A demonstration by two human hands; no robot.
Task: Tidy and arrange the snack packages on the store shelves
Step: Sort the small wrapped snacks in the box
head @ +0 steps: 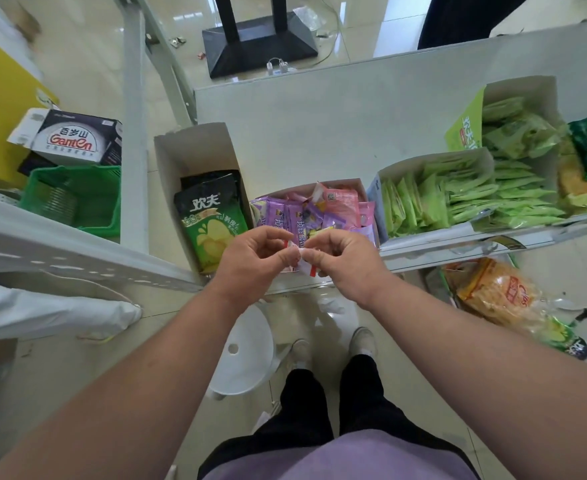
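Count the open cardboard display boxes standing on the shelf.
4: the chip-bag box at the shelf's left end, the purple-and-pink packet box behind the hands, the green-sachet box right of it, and a taller box behind that. More may lie beyond the right edge.

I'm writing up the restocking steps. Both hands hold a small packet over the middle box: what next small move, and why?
Probably lower the small white-and-red packet, pinched by the left hand and right hand, into the box of pink and purple packets just beyond; similar small packets lie there.

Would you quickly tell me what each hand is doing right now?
Left hand: pinching one edge of a small white-and-red packet.
Right hand: pinching the other edge of the same packet.
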